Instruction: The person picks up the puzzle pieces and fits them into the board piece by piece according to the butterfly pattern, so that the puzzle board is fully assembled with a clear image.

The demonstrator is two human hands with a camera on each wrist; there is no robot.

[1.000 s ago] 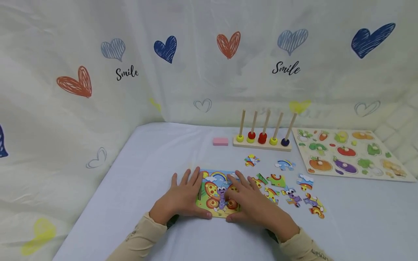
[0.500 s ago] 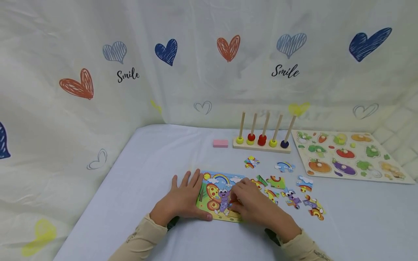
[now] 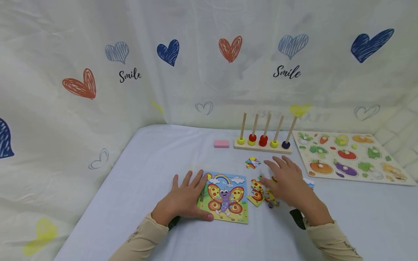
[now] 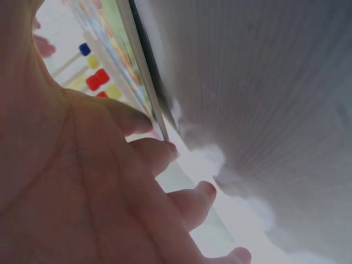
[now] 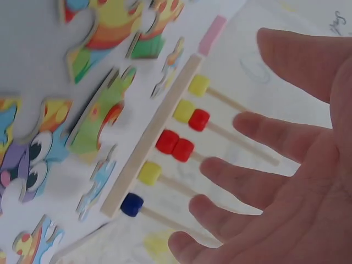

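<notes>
The left hand (image 3: 183,200) rests with spread fingers on the left edge of the butterfly picture (image 3: 224,199), while the right hand (image 3: 290,183), also spread, hovers above nearby puzzle pieces (image 3: 257,197), which seem to me light, stiff, best pinched by their edges.

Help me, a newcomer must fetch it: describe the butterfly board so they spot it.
On the table, find the abacus at the back, then look nearer and leftward. There lies a square board, the left hand at its left edge. Unlike the loose pieces to its right, it is one whole straight-edged butterfly picture.
</notes>
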